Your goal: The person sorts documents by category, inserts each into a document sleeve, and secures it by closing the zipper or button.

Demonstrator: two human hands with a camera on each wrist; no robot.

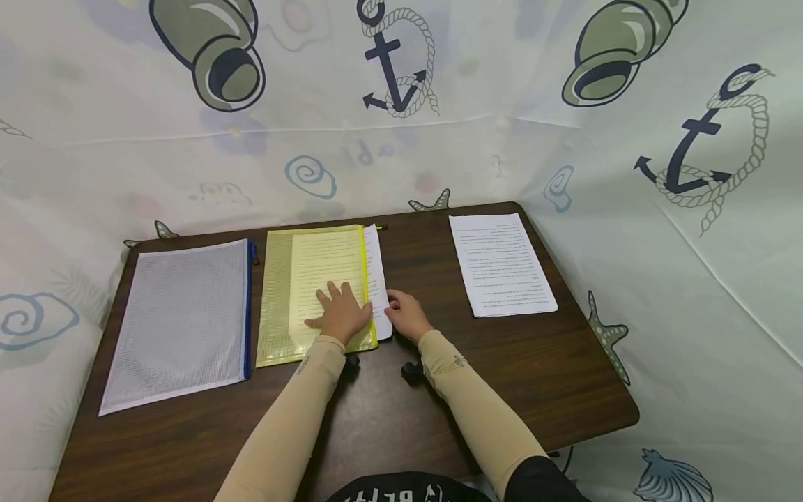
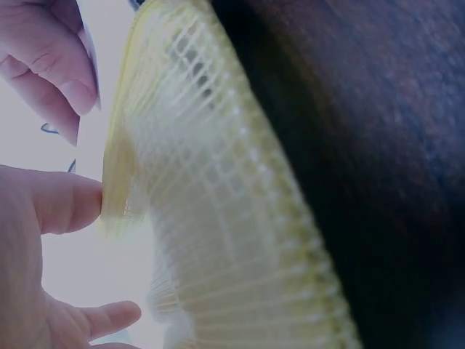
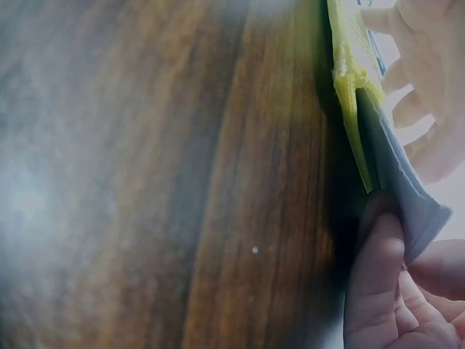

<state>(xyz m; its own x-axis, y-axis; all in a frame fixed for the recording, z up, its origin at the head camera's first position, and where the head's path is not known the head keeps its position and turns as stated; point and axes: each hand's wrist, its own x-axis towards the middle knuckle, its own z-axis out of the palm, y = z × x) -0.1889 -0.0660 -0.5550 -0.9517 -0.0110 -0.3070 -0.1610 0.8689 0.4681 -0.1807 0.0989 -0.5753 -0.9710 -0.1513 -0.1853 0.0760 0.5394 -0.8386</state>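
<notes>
A yellow mesh zipper pouch (image 1: 274,300) lies on the table, its zipper edge on the right. Printed paper (image 1: 376,268) shows through its mesh and sticks out past that edge as a white strip. My left hand (image 1: 341,314) rests on the pouch with fingers spread, the thumb near the zipper edge. Beside it, my right hand (image 1: 408,315) pinches the protruding paper at its right side. In the right wrist view, the paper (image 3: 407,193) comes out of the pouch's opening between thumb and fingers. The mesh (image 2: 218,182) bulges up in the left wrist view.
To the left lies a white mesh pouch (image 1: 182,321) with a blue zipper edge. A printed sheet (image 1: 502,265) lies at the right on the dark wooden table (image 1: 502,376). A patterned curtain (image 1: 489,153) hangs behind and beside the table.
</notes>
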